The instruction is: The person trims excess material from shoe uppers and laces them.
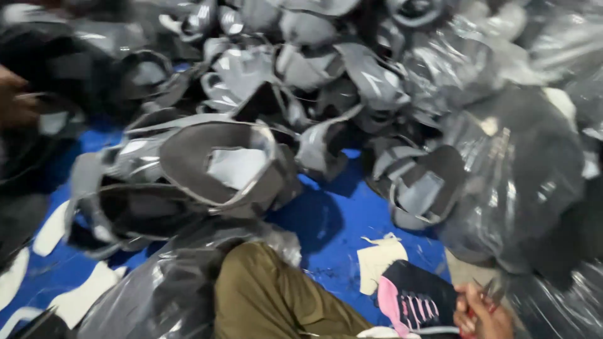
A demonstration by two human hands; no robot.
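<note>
My right hand (480,312) is at the bottom right, with its fingers closed around a small thin cutting tool (487,290) that has a red part. Just left of it and touching it lies a black shoe upper with a pink heel part and pink stripes (414,301). My left hand (14,100) shows only partly at the far left edge, blurred, against dark shoe uppers (56,69). Whether it grips anything cannot be made out. A big heap of grey shoe uppers (220,163) fills the middle.
A blue sheet (333,220) covers the floor under the heap. Clear plastic bags of dark pieces (515,163) crowd the right side, and another bag (163,289) lies by my olive trouser leg (270,301). White cut pieces (377,260) lie on the sheet.
</note>
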